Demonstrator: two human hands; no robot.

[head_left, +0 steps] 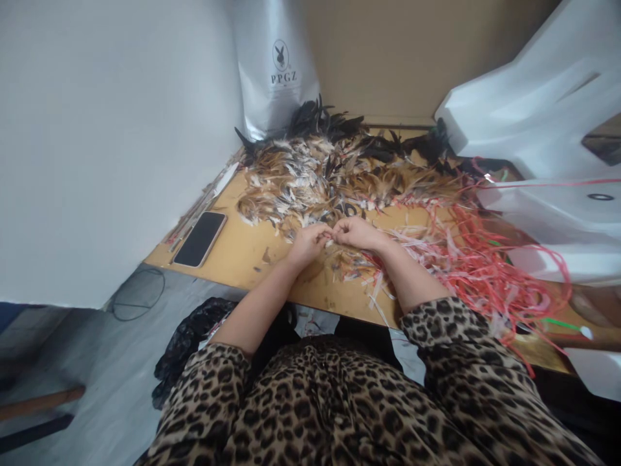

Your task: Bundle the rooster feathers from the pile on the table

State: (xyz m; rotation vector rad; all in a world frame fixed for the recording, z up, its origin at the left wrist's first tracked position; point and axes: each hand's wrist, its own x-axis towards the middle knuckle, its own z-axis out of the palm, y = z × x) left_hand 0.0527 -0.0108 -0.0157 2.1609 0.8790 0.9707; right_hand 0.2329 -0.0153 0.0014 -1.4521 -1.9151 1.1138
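My left hand [309, 242] and my right hand [356, 232] meet fingertip to fingertip over the wooden table [242, 249], pinching a small pale piece, likely a feather, between them. Just beyond the hands spreads a large heap of brown, white and black feathers [330, 171]. To the right lies a tangle of red strings [478, 259] mixed with white paper strips [376, 288]. What exactly sits between the fingertips is too small to tell.
A black phone [200, 239] lies at the table's left edge beside thin sticks. A silver PPGZ bag [276, 71] stands in the far corner. White foam blocks [548, 123] crowd the right side. A black bag [187, 340] sits on the floor.
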